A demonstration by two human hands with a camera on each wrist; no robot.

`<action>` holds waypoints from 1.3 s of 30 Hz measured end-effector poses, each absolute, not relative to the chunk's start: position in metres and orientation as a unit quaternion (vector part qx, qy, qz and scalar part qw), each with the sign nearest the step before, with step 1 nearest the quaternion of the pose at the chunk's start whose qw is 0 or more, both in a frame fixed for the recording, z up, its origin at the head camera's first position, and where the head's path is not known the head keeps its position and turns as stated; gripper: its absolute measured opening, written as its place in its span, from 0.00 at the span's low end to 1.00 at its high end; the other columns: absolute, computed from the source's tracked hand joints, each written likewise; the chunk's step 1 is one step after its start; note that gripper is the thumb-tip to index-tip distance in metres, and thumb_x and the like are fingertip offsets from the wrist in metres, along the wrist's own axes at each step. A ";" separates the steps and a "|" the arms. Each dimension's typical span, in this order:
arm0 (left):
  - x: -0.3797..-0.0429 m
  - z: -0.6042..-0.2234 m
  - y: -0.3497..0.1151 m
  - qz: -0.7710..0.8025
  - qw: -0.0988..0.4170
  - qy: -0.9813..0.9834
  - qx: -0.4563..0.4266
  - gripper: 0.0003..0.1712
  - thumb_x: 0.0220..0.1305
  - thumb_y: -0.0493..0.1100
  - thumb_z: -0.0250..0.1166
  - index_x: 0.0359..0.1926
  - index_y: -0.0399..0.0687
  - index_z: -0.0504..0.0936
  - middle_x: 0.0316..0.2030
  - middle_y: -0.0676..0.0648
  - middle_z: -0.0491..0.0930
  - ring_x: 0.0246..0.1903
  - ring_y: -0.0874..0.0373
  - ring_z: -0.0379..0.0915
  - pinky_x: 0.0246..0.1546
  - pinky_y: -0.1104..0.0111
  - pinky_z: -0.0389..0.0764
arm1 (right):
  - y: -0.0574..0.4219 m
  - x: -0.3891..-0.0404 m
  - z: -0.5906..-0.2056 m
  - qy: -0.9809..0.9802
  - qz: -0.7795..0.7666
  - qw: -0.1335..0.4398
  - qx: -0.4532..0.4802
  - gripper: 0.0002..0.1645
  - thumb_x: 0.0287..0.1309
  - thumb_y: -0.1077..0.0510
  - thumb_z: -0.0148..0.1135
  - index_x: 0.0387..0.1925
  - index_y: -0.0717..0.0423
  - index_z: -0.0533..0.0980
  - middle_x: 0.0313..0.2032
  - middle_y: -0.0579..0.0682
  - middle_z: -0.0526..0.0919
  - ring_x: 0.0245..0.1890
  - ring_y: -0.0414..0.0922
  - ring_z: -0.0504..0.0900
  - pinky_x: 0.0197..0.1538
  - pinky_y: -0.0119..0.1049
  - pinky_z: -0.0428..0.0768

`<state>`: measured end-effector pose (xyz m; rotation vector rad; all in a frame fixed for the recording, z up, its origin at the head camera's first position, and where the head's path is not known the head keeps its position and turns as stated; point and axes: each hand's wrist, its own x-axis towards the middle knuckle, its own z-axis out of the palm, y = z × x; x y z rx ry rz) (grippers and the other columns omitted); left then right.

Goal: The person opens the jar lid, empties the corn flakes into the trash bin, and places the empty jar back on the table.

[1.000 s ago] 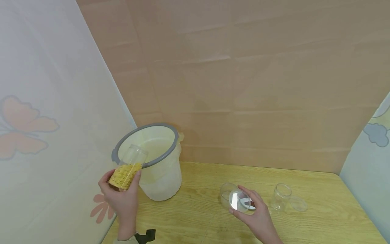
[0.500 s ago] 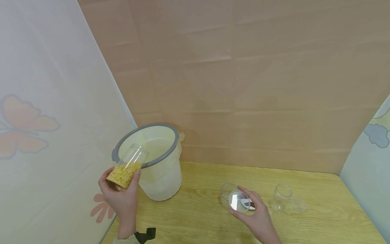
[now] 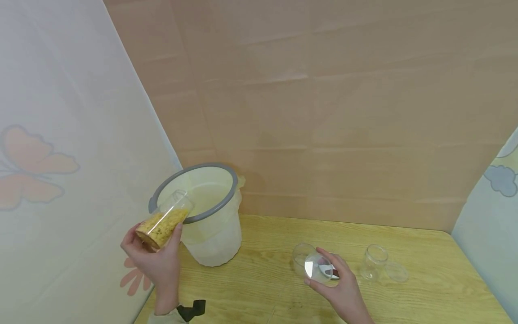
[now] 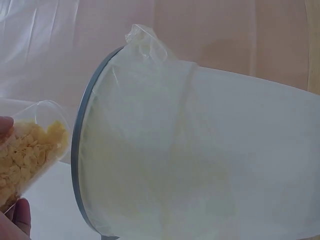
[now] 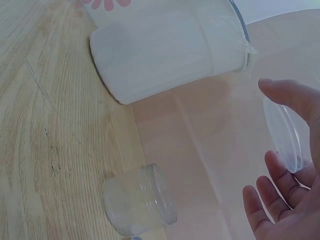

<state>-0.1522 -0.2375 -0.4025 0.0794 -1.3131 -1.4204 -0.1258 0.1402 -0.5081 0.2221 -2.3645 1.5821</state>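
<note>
My left hand grips a clear jar by its lower part. Yellow flakes fill much of it and lie along its lower side up near the mouth. Tilted to the right, the jar has its mouth over the near left rim of a white bin with a grey ring and a thin plastic liner. Between thumb and fingers, my right hand holds a clear round lid above the table. Just left of and behind this lid stands a clear jar with no lid on.
Right of my right hand, another clear jar stands with a clear lid flat beside it. A white item with a dark patch is partly hidden by my right hand. Walls close in the wooden table at left, back and right.
My left hand has shifted a little to the left and tipped the jar further over. The flakes have slid along its side toward the mouth. My right hand has barely moved.
</note>
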 end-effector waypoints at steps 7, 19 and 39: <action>-0.151 -0.401 -0.238 -0.593 0.577 -0.562 0.021 0.48 0.41 0.20 0.78 0.64 0.39 0.66 0.56 0.37 0.72 0.57 0.44 0.69 0.52 0.67 0.76 | 0.141 -0.126 -0.508 -0.822 0.549 0.135 0.068 0.45 0.44 0.51 0.85 0.66 0.41 0.75 0.52 0.41 0.79 0.49 0.38 0.74 0.49 0.43 0.78; -0.153 -0.402 -0.241 -0.556 0.581 -0.595 0.002 0.50 0.42 0.20 0.78 0.68 0.35 0.67 0.56 0.37 0.75 0.55 0.47 0.70 0.56 0.67 0.71 | 0.142 -0.127 -0.514 -0.822 0.551 0.130 0.064 0.45 0.44 0.50 0.84 0.66 0.40 0.74 0.48 0.41 0.80 0.49 0.37 0.74 0.50 0.38 0.76; -0.151 -0.396 -0.238 -0.549 0.585 -0.597 0.015 0.50 0.44 0.21 0.77 0.68 0.36 0.66 0.57 0.37 0.74 0.54 0.48 0.70 0.53 0.68 0.72 | 0.143 -0.128 -0.513 -0.820 0.550 0.142 0.071 0.46 0.43 0.54 0.85 0.66 0.42 0.75 0.47 0.41 0.80 0.48 0.37 0.75 0.49 0.38 0.77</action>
